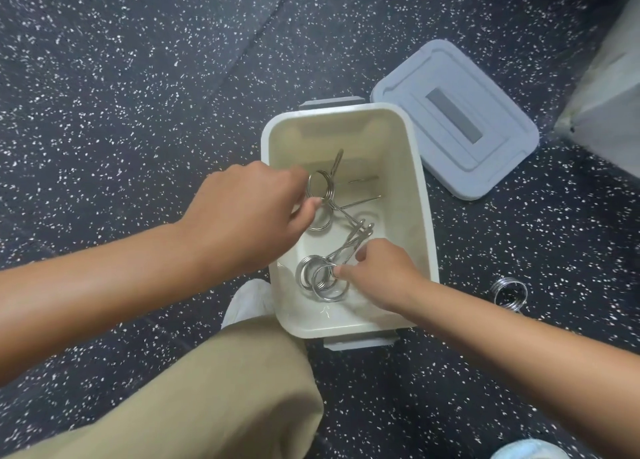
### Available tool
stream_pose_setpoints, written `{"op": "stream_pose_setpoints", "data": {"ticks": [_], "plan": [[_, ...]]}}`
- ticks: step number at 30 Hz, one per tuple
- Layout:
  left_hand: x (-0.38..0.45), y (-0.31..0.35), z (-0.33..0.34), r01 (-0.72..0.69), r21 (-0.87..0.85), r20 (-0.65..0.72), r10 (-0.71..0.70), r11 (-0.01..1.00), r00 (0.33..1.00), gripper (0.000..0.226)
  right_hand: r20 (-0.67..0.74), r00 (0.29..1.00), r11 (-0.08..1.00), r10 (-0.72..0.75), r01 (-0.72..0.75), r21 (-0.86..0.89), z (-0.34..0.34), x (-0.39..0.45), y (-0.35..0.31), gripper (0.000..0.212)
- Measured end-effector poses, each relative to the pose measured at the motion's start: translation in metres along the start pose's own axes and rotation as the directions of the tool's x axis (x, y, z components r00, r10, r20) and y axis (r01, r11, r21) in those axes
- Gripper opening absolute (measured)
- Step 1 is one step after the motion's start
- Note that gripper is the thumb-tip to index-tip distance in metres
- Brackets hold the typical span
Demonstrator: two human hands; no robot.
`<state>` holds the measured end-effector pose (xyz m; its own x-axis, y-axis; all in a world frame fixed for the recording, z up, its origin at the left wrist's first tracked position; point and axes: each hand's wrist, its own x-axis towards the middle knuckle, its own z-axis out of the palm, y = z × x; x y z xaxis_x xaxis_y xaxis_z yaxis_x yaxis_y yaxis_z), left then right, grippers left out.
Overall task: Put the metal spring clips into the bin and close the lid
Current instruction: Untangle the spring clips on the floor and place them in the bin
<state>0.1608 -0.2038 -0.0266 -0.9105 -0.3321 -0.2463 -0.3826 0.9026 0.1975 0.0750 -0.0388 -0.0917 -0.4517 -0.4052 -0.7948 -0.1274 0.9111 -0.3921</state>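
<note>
A cream plastic bin stands open on the dark speckled floor. My left hand reaches over its left rim and grips metal spring clips inside. My right hand is low in the bin, fingers pinching two more spring clips near the bottom. The grey lid lies flat on the floor, behind and to the right of the bin. One more spring clip rests on the floor to the right of the bin.
My bent leg in tan trousers and a white shoe sit just left of the bin's near corner. A pale grey block stands at the far right. A light blue shoe tip shows at the bottom edge.
</note>
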Motion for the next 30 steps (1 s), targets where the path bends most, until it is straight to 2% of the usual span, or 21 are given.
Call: {"op": "stream_pose_setpoints", "data": {"ticks": [3, 8, 12, 15, 19, 22, 24, 26, 28, 30], "plan": [[0.001, 0.005, 0.001, -0.013, 0.0, 0.014, 0.013, 1.0, 1.0, 0.037, 0.02, 1.0, 1.0, -0.018, 0.018, 0.02, -0.001, -0.005, -0.001, 0.026], [0.003, 0.014, 0.001, -0.028, -0.005, 0.024, 0.028, 1.0, 0.999, 0.036, 0.04, 0.997, 0.992, -0.071, 0.067, 0.11, -0.016, -0.017, -0.003, 0.02], [0.006, 0.027, 0.004, -0.082, -0.016, 0.012, 0.082, 0.997, 0.997, 0.036, -0.003, 0.992, 0.946, -0.126, 0.121, 0.3, -0.05, -0.035, -0.002, 0.007], [0.005, 0.036, 0.004, -0.127, -0.007, 0.023, 0.127, 0.992, 0.992, 0.039, -0.122, 0.983, 0.924, -0.138, 0.172, 0.342, -0.073, -0.045, 0.007, 0.012], [0.002, 0.053, 0.006, -0.206, -0.019, 0.051, 0.207, 0.978, 0.977, 0.04, -0.307, 0.949, 0.878, 0.07, 0.087, 0.471, -0.096, -0.038, 0.048, 0.022], [-0.001, 0.067, 0.008, -0.222, -0.046, 0.077, 0.225, 0.974, 0.971, 0.039, -0.369, 0.89, 0.854, 0.268, -0.043, 0.518, -0.095, -0.024, 0.099, 0.026], [-0.002, 0.077, 0.007, -0.234, -0.043, 0.088, 0.237, 0.971, 0.967, 0.04, -0.379, 0.826, 0.818, 0.418, -0.16, 0.553, -0.082, -0.015, 0.14, 0.027], [-0.003, 0.085, 0.006, -0.236, -0.052, 0.104, 0.24, 0.97, 0.965, 0.04, -0.416, 0.718, 0.794, 0.559, -0.317, 0.519, -0.068, -0.01, 0.178, 0.034], [-0.004, 0.09, 0.006, -0.259, -0.055, 0.093, 0.263, 0.964, 0.96, 0.04, -0.47, 0.607, 0.765, 0.641, -0.462, 0.448, -0.056, -0.009, 0.205, 0.041], [-0.004, 0.092, 0.007, -0.294, -0.06, 0.082, 0.298, 0.954, 0.951, 0.04, -0.445, 0.546, 0.704, 0.71, -0.528, 0.475, -0.047, -0.01, 0.218, 0.044]]}}
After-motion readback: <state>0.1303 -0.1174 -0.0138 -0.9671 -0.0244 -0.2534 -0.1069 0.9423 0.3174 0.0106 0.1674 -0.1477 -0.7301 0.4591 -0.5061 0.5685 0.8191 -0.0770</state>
